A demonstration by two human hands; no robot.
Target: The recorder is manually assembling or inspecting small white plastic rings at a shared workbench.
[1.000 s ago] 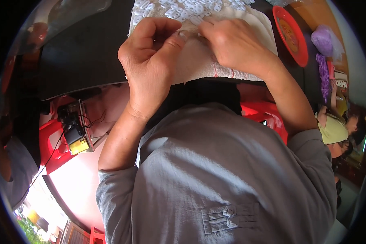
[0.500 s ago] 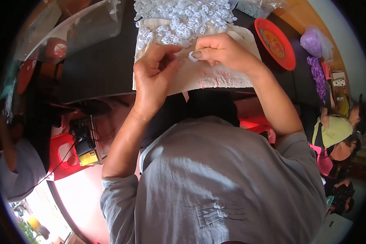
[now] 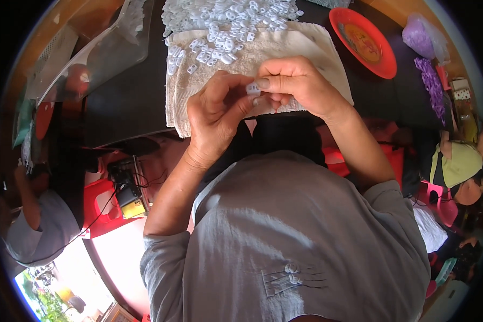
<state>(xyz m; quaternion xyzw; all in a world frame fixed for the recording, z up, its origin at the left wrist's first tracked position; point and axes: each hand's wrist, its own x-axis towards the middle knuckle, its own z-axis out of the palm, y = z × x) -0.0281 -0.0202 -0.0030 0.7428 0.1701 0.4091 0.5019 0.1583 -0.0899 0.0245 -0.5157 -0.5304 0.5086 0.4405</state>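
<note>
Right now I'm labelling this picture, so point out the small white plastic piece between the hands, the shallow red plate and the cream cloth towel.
White piece [image 3: 253, 90], head view: its visible face.
Red plate [image 3: 385, 48], head view: right side of its rim.
Cream towel [image 3: 308, 44], head view: bare upper right part.

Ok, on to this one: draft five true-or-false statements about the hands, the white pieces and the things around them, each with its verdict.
1. The right hand pinches a small white piece. True.
2. Loose white pieces lie on the far part of the cloth. True.
3. The left hand lies flat. False: the left hand is curled, fingertips close to the pinched piece.
4. The plate is blue. False: the plate is red.
5. The person's sleeves are gray. True.
</note>
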